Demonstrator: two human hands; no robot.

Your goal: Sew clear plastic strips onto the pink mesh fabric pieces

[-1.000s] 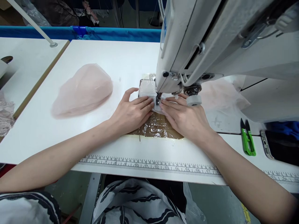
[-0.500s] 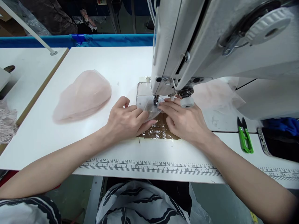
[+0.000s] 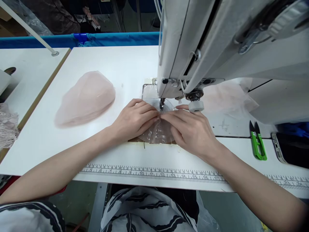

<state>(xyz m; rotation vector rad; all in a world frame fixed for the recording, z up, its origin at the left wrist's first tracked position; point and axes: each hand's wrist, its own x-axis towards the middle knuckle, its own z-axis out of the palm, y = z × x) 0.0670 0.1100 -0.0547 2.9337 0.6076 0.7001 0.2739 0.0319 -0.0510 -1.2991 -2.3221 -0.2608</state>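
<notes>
Both hands work at the presser foot [image 3: 162, 103] of a white sewing machine [image 3: 185, 48]. A thin sheer piece of fabric [image 3: 161, 132] spreads from under the foot toward me, over a brown taped patch. My left hand [image 3: 137, 118] is closed, its fingertips pinching the fabric edge just in front of the foot. My right hand [image 3: 191, 126] pinches the same edge from the right, its fingertips almost meeting the left ones. The pinched edge is partly hidden under the fingers. To the left lies a stack of pale pink sheer fabric pieces [image 3: 85, 99].
Green thread snips [image 3: 257, 141] and a phone [image 3: 289, 148] lie at the right. More pale sheer fabric [image 3: 227, 96] rests under the machine arm. A printed ruler [image 3: 154, 173] runs along the table's front edge. White threads [image 3: 8, 125] hang at the far left.
My left hand has shifted its grip, its curled fingers reaching right to the fabric edge. The sheer fabric now spreads toward me over the brown patch. The view has shifted slightly.
</notes>
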